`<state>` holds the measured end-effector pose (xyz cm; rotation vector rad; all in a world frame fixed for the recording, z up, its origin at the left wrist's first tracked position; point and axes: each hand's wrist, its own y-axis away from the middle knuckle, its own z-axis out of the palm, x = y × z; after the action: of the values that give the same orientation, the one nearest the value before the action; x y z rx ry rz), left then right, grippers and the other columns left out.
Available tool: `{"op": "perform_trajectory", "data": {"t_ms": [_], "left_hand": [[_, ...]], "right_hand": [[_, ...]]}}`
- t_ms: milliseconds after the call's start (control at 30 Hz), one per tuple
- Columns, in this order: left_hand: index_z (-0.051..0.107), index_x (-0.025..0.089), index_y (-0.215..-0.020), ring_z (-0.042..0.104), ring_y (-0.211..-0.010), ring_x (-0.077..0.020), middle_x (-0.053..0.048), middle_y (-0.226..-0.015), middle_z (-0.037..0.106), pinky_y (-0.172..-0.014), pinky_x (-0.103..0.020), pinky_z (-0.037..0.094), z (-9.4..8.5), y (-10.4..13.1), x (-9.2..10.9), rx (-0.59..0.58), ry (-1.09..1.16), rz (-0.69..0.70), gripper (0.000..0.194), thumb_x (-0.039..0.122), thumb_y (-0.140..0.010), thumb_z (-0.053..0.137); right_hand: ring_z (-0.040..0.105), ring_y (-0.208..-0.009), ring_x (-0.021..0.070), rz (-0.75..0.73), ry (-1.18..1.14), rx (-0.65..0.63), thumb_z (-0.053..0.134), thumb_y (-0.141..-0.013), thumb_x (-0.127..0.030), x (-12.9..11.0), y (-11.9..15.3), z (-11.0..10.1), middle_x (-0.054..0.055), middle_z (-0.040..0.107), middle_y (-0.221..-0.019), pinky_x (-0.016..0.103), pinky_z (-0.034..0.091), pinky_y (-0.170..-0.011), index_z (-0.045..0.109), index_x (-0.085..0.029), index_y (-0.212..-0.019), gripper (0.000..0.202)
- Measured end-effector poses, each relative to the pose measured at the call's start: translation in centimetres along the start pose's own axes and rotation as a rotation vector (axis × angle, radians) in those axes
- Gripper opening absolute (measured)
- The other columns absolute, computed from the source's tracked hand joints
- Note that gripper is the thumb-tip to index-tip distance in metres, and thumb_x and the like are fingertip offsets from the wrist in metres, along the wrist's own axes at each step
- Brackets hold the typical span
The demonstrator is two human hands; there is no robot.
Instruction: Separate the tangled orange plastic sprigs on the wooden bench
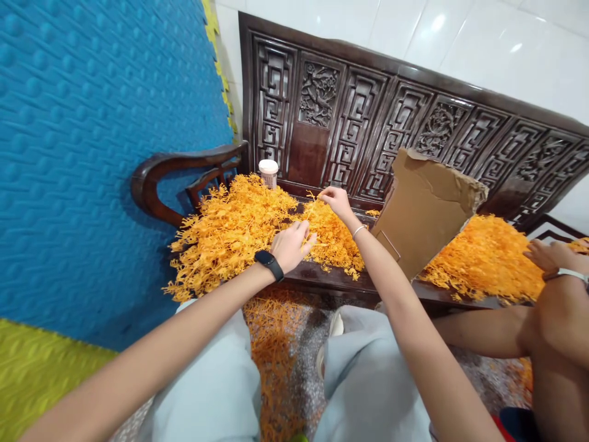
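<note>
My left hand (293, 247), with a black band at the wrist, is over the heap of orange plastic sprigs (230, 230). Its fingers are loosely bent and apart, with thin orange pieces close to the thumb and fingertips. Higher and to the right, my right hand (337, 202) pinches a thin orange plastic sprig (311, 196) between thumb and fingers. A smaller pile of orange sprigs (329, 230) lies beneath both hands on the dark wooden bench (340, 275).
A white-lidded tub (269, 173) stands behind the left heap. A cardboard piece (426, 209) leans upright, separating another orange pile (492, 258) by a co-worker's hand (554, 255). The carved backrest (317, 147) rises behind. Loose orange bits cover the floor (276, 344).
</note>
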<state>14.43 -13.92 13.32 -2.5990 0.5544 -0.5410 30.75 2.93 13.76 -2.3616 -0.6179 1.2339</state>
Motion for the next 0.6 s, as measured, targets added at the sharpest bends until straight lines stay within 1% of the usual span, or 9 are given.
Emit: {"op": "perform_trajectory", "data": {"t_ms": [67,133,300,600], "left_hand": [[0.049,0.018,-0.082,0.055,-0.064,-0.0167,-0.004,-0.08,0.056,-0.055,-0.028,0.036,0.0,-0.1,0.1,-0.04,-0.04,0.002,0.021,0.031,-0.085,0.033],[0.049,0.018,-0.083,0.055,-0.064,-0.0167,-0.005,-0.081,0.056,-0.055,-0.027,0.036,0.0,-0.2,0.1,-0.056,-0.068,0.006,0.02,0.03,-0.085,0.033],[0.048,0.017,-0.085,0.055,-0.066,-0.0179,-0.006,-0.081,0.056,-0.056,-0.028,0.037,0.1,-0.5,0.0,-0.039,-0.094,0.007,0.022,0.032,-0.085,0.032],[0.049,0.017,-0.086,0.056,-0.067,-0.0184,-0.006,-0.082,0.055,-0.059,-0.029,0.038,-0.2,-0.5,0.1,-0.05,-0.071,-0.043,0.021,0.032,-0.084,0.033]], "right_hand": [[0.052,-0.059,0.0105,-0.005,0.028,0.004,0.051,-0.065,-0.02,0.3,-0.1,0.0,0.0,0.058,-0.061,0.021,0.04,-0.061,0.06,-0.013,-0.064,0.011],[0.051,-0.059,0.0105,-0.033,0.077,0.024,0.05,-0.065,-0.019,0.5,-0.2,0.2,0.0,0.057,-0.061,0.022,0.039,-0.061,0.06,-0.013,-0.064,0.011],[0.047,-0.06,0.0105,-0.13,0.235,0.102,0.046,-0.069,-0.019,0.4,-0.2,0.8,0.001,0.055,-0.067,0.022,0.036,-0.061,0.057,-0.015,-0.07,0.012],[0.045,-0.06,0.0109,-0.12,0.286,0.103,0.043,-0.071,-0.02,0.2,-0.5,1.4,0.0,0.052,-0.067,0.022,0.034,-0.061,0.053,-0.016,-0.071,0.011]]}}
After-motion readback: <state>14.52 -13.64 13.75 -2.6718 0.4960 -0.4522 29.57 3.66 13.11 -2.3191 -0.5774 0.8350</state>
